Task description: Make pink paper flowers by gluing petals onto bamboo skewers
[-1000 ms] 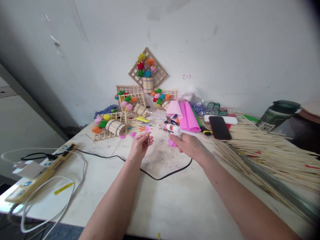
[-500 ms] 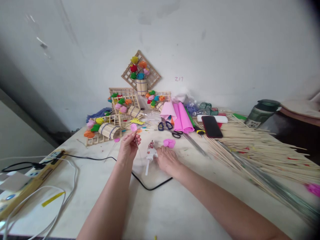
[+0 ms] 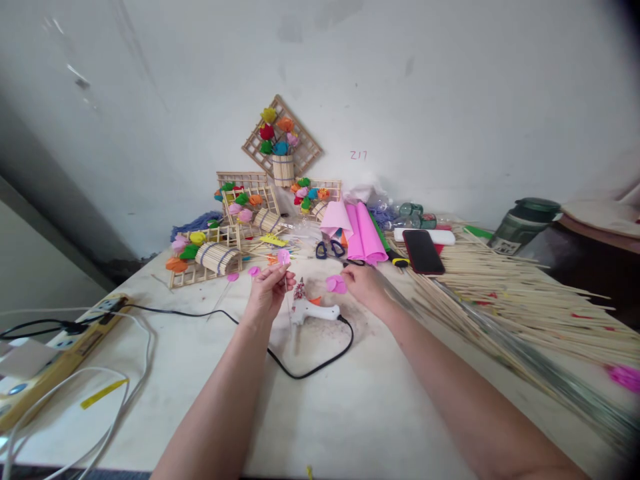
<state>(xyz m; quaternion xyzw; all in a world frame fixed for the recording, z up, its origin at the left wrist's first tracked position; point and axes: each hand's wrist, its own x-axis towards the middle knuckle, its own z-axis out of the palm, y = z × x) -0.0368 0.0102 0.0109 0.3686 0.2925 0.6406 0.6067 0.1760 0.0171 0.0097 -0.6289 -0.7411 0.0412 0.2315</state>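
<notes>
My left hand (image 3: 267, 291) pinches a thin stick topped with a small pink paper flower (image 3: 283, 257), held upright above the table. A white glue gun (image 3: 315, 311) lies on the table between my hands, its black cord (image 3: 310, 363) looping toward me. My right hand (image 3: 364, 285) reaches over a small pile of pink paper petals (image 3: 336, 284); its fingertips touch or pinch them, and I cannot make out a firm hold.
Stick frames with coloured paper flowers (image 3: 220, 250) stand at the back. Scissors (image 3: 330, 249), pink paper rolls (image 3: 365, 237) and a black phone (image 3: 423, 251) lie behind my hands. A big heap of bamboo sticks (image 3: 525, 300) covers the right. A power strip (image 3: 60, 347) sits left.
A second ago my right hand held the glue gun up; it set it down on the table, let go, and moved right to the pink petals. My left hand kept the flower stick.
</notes>
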